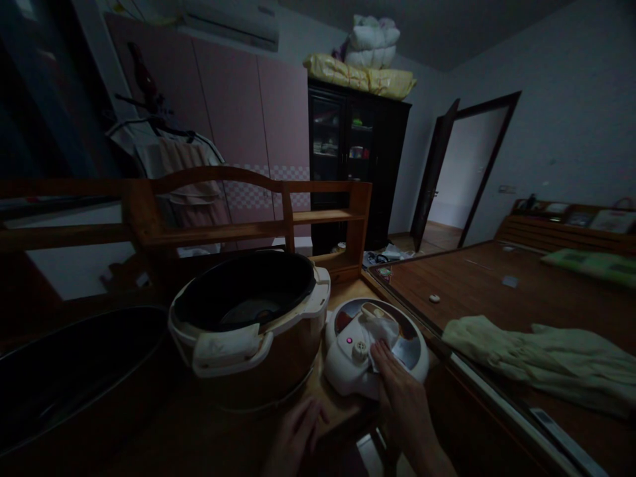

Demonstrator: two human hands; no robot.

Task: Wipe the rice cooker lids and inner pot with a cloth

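Observation:
My right hand point(397, 384) presses a crumpled white tissue point(382, 331) against the top of a pressure cooker lid point(342, 371), its fingers stretched forward over it. The lid is white and rounded with a shiny metal top, a handle, a small pink button and a round valve knob. It lies on the wooden surface right of the cooker body. Low in the view, my left hand point(298, 430) rests near the surface's front edge with loosely bent fingers and nothing visible in them. The open cooker body point(293, 344) with a black inner pot point(199, 298) stands ahead of it.
A dark, wide vessel point(74, 377) stands at the left. A wooden shelf frame point(223, 232) rises behind the cooker. At the right, a brown bed board point(477, 285) carries a pale crumpled cloth point(536, 351). A dark cabinet point(397, 146) and a door point(437, 165) are farther back.

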